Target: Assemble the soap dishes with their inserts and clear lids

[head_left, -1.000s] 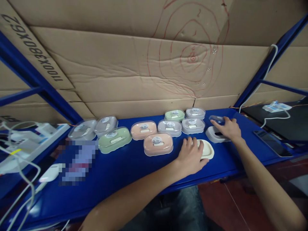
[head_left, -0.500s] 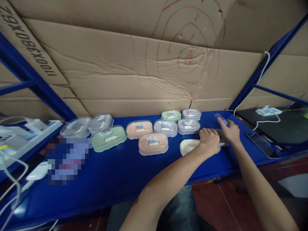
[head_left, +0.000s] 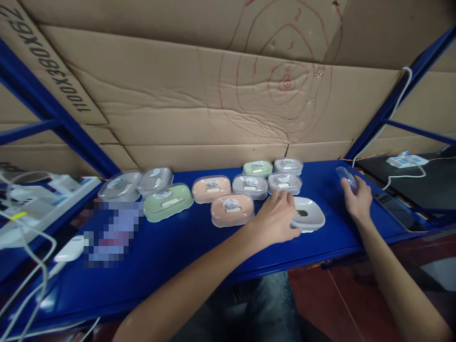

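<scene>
My left hand (head_left: 278, 219) is closed over the left end of a grey oval soap dish (head_left: 316, 213) with a slot in its middle. A thin whitish edge shows beneath the dish's front; how it sits there is partly hidden by my fingers. To the right, my right hand (head_left: 358, 199) grips a clear plastic cover (head_left: 344, 176), held tilted above the blue table. Left of my left hand lies a peach soap dish (head_left: 233, 216) under a clear cover with a round label.
More covered soap dishes stand behind and leftward, including a green one (head_left: 169, 202). A phone (head_left: 399, 211) lies at right. Power strips (head_left: 53, 199) with cables are at far left; cardboard (head_left: 178, 95) backs the blue table (head_left: 171, 266).
The grey dish has moved left, onto the spot where a cream-white oval piece lay. My left hand has shifted left with it; my right hand has drawn away rightward with the cover.
</scene>
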The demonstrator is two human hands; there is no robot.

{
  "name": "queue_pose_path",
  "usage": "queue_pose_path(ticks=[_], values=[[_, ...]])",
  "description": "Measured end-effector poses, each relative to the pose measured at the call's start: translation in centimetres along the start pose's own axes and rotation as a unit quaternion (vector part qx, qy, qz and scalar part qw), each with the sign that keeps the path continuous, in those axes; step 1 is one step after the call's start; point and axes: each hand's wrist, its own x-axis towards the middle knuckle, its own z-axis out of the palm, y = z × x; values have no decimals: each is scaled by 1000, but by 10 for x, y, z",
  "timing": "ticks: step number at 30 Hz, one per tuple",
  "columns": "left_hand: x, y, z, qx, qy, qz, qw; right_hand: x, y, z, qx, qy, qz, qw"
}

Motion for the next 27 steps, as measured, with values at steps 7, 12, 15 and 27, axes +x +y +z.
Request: queue_pose_path(ticks=[7,12,15,27], values=[[-8,-10,13,-11,-69,-32,997,-8,0,7,0,-23,-11,1000],[0,-6,18,-20,-55,-20,998,-8,6,12,0,-30,-23,999],[5,-4,25,-41,-47,-15,998,-8,10,14,0,-27,-21,999],[39,12,34,-73,-47,-8,996,-9,11,15,15,-30,-22,999]])
